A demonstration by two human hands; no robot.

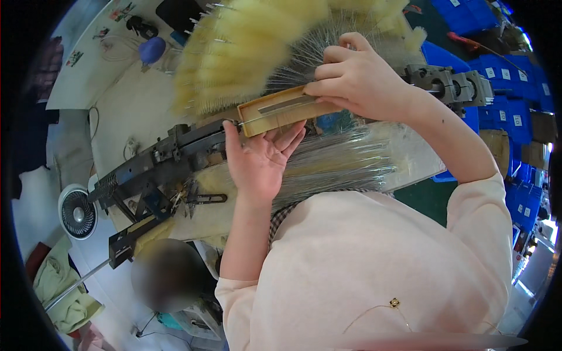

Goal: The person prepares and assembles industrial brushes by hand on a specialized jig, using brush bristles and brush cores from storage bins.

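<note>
While the right hand (357, 79) curled its fingers over the right end of the shallow yellowish tray (281, 123), the left hand (260, 164) was spread wide below it, palm upward. Whether the right hand pinched the rim or something inside — this I could not tell. The tray was just to the right of the black rail (202, 139), and a dark flat strip (287, 104) lay in it. Beyond the rail were yellow bristles (234, 55); to its right, on the near side, lay thin wires (345, 161). By my judgement, the tray was light and stiff, not very slippery. Its long walls seemed best for taking hold, near each end — level, so the strip would not slide.
</note>
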